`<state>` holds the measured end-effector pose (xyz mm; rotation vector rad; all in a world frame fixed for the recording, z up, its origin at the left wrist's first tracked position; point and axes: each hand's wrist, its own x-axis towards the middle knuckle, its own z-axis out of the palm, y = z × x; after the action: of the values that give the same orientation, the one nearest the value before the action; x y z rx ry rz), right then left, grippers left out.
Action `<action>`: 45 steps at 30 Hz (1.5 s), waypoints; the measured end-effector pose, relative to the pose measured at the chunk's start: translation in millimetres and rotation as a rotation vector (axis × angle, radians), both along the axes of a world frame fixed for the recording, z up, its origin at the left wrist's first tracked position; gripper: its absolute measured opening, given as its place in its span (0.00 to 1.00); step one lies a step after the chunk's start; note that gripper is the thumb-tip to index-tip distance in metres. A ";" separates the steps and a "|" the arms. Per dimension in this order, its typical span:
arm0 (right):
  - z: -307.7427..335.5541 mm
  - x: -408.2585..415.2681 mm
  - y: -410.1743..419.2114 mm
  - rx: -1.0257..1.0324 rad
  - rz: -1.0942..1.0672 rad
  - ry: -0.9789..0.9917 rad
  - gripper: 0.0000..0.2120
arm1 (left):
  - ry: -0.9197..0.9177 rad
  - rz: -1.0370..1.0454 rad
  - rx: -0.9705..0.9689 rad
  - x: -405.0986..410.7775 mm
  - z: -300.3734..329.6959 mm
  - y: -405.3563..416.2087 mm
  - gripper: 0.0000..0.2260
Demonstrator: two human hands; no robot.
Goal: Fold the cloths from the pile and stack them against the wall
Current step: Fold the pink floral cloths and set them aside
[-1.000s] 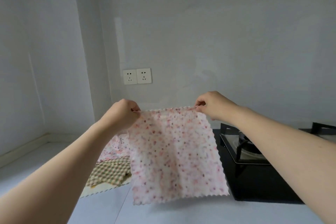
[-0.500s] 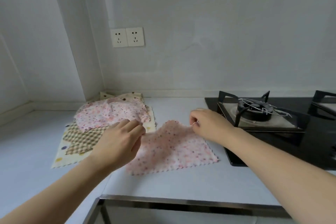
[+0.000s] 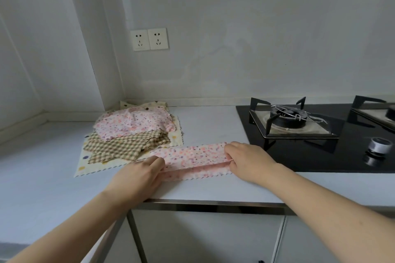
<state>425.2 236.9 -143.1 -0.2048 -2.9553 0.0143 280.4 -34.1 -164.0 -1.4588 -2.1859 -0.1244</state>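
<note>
Cloth (image 3: 193,157), pink-speckled with a scalloped hem, lies half-folded on the desk (image 3: 213,188) between my left grip (image 3: 140,174) and right grip (image 3: 249,162), each pinching a folded end, and uneven release could, I judge, skew its thin layers.

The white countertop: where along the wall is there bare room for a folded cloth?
Bare white countertop lies along the back wall between the pile of patterned cloths and the black glass gas hob. The far left counter is bare too. The pile fills the corner; both hands hold the pink dotted cloth near the front edge.
</note>
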 end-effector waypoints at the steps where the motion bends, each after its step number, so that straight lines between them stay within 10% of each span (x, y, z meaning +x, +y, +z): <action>1: 0.5 1.5 0.4 -0.007 -0.018 -0.011 0.06 | -0.008 0.008 0.001 0.4 -0.4 -1.3 0.05; 11: -3.2 15.8 -2.0 0.072 0.036 -0.043 0.12 | -0.149 -0.040 -0.104 -4.8 9.8 -2.3 0.09; 17: 4.1 17.6 2.6 -0.476 -0.249 0.147 0.12 | -0.362 -0.121 0.070 28.0 15.4 55.1 0.08; 29: 2.7 18.1 14.3 -0.284 -0.221 -0.079 0.10 | -0.229 -0.159 0.024 44.1 -7.1 114.4 0.18; 35: -1.0 25.0 16.0 -0.463 -0.076 -0.042 0.39 | -0.653 -0.070 0.166 47.4 6.2 111.8 0.04; 41: 4.2 16.5 16.6 -0.561 0.055 0.255 0.01 | -0.963 -0.050 0.229 44.3 32.4 107.6 0.07; 45: 21.8 13.5 12.3 -0.763 -0.001 0.322 0.03 | -0.904 -0.159 0.379 48.2 42.4 100.6 0.04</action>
<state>438.8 249.2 -121.3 -0.2660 -2.4827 1.0654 328.5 66.4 -121.6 -1.4987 -2.4609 -1.4063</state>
